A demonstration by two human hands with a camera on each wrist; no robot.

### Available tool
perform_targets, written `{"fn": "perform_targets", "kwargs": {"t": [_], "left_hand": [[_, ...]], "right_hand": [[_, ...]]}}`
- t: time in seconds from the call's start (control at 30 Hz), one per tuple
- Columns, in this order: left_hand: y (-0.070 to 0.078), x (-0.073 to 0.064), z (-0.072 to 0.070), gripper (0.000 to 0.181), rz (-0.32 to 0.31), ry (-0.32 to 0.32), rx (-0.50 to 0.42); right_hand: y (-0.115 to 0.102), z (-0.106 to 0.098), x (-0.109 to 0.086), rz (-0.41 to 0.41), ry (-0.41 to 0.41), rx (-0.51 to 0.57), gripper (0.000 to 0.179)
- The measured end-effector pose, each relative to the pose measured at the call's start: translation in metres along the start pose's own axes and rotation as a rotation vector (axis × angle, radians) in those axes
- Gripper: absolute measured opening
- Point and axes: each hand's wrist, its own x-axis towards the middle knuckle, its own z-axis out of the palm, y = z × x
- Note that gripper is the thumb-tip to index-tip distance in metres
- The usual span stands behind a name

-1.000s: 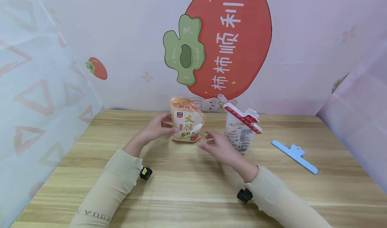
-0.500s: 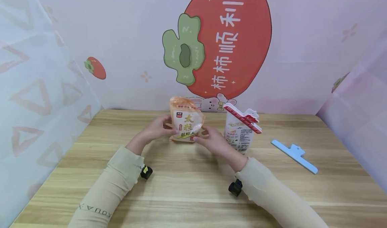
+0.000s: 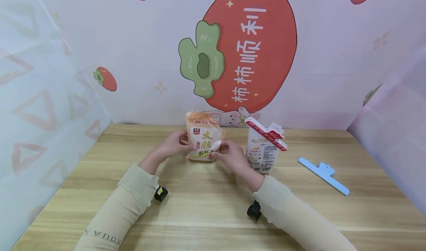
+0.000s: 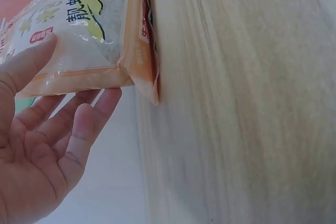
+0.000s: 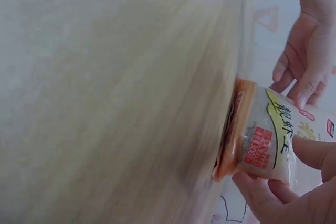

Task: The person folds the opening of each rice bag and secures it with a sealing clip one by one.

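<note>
An orange and white plastic bag of rice stands upright on the wooden table, between both hands. My left hand holds its left side, thumb on the printed front; in the left wrist view the fingers of that left hand reach behind the side edge. On the right side, my right hand grips the lower part of the bag. The right wrist view shows the right thumb on the front and fingers under the edge. The bag's base meets the tabletop.
Just right of my right hand stands a white printed bag with a red and white sealing clip across its top. Further right a light blue clip lies on the table. A patterned backdrop rises behind.
My right hand has moved left from beside the bag of rice and now grips its right side. The left hand stays at the left side. The head view has tilted slightly upward.
</note>
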Motion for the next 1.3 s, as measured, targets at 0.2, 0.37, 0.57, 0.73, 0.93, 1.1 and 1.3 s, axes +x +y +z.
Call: {"fn": "perform_targets", "kwargs": {"t": [0.2,0.37,0.57,0.73,0.93,1.1,1.3], "left_hand": [[-0.002,-0.002,-0.002,0.047,0.009,0.006,0.042],[0.001,-0.006,-0.002,0.044,0.024,-0.010,0.074],[0.005,-0.012,0.000,0.042,0.018,-0.015,0.099],[0.007,-0.017,0.002,0.044,0.028,-0.029,0.123],[0.012,-0.023,0.005,0.047,0.060,-0.059,0.173],[0.016,-0.027,0.009,0.047,0.069,-0.086,0.199],[0.020,-0.033,0.015,0.045,0.080,-0.116,0.195]], "right_hand": [[0.000,0.006,-0.004,-0.017,0.030,-0.029,0.024],[-0.001,0.005,-0.009,-0.026,0.062,-0.055,0.018],[0.001,0.002,-0.011,-0.060,0.069,-0.071,0.014],[0.003,0.001,-0.013,-0.070,0.064,-0.095,0.014],[0.007,-0.002,-0.021,-0.090,0.059,-0.127,0.015],[0.011,-0.007,-0.029,-0.103,0.043,-0.139,0.017],[0.014,-0.012,-0.040,-0.142,0.025,-0.145,0.017]]}}
